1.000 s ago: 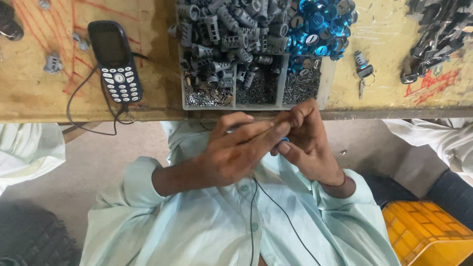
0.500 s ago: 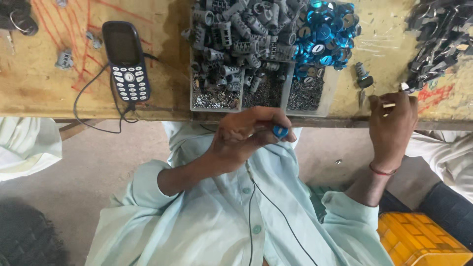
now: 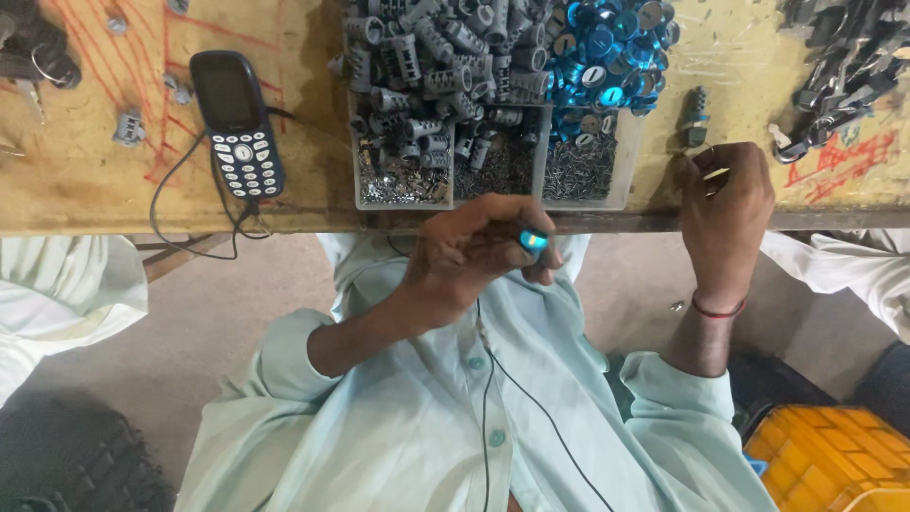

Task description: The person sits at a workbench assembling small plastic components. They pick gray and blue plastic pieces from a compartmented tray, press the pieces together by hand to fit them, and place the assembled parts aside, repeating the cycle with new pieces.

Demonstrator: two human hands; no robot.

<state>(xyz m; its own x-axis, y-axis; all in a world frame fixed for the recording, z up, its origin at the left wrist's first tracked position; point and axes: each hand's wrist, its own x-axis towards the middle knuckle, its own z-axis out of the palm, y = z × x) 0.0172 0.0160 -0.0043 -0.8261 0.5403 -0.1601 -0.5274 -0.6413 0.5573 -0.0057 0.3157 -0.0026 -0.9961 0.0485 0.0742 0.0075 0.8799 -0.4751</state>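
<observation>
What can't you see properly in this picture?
- Head view: the small blue-capped part in the left hand is mostly covered by its fingers.
- What the right hand pinches at the bench edge is hidden by its fingers and too small to tell.
- The piles of grey cylinders and blue caps are cut off by the top edge.
- The tiny bits in the tray are too small to identify.

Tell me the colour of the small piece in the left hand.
Shiny blue piece, in the head view.

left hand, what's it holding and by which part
The left hand pinches a small blue-capped part in its fingertips; which end it grips cannot be told.
</observation>
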